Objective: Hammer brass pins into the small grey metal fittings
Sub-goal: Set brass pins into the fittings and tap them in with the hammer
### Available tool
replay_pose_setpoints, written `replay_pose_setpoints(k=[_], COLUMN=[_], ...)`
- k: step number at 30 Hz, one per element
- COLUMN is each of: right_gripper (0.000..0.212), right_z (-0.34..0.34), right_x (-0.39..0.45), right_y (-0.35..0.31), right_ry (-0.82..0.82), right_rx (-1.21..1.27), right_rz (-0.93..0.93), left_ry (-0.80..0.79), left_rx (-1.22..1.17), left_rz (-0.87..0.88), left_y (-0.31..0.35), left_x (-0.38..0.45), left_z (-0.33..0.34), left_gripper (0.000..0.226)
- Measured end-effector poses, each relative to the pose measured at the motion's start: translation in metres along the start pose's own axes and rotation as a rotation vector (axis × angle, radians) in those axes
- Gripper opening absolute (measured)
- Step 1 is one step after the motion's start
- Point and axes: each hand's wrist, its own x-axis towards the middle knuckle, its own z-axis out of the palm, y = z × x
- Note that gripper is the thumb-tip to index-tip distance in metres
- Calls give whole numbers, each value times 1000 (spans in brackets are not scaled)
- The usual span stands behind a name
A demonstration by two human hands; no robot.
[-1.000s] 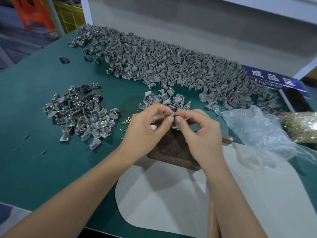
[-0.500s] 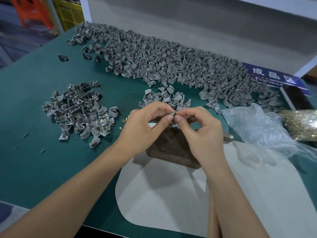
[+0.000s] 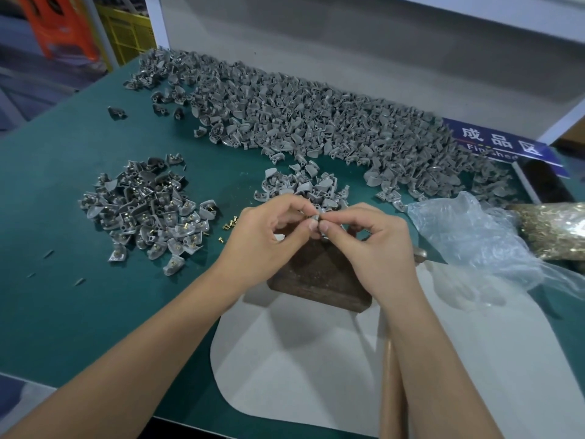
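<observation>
Both hands raised over wooden block (image 3: pixel 319 277), left hand (image 3: pixel 262 242) and right hand (image 3: pixel 370 248) fingertips pinching one grey fitting (image 3: pixel 317 216)

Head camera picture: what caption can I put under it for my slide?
Both hands pinch one grey fitting above a wooden block.

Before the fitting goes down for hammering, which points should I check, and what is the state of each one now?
1. Grey fitting held: ok, the left hand and right hand both pinch it.
2. Brass pin seated in it: cannot tell, the fingers hide it.
3. Wooden block ready under the hands: ok.
4. Hammer within reach: ok, its handle lies under the right forearm.
5. Spare loose pins close: ok, beside the left hand.
</observation>
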Motion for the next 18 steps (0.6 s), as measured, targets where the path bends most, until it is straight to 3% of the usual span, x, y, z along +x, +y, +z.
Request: replay_pose_setpoints(k=[4,18], right_gripper=[14,12], right_z=[1,3], right_x=[0,-2], right_y=[3,1], right_ry=[2,-5], right_rx=[-40,-138], right_rz=[1,-12], left_ry=[-15,-28], left_rx=[-20,-33], left_rz=[-30,-31], left_y=[-2,-7], left_x=[2,2], left_z=[-1,-1], left_gripper=[13,13])
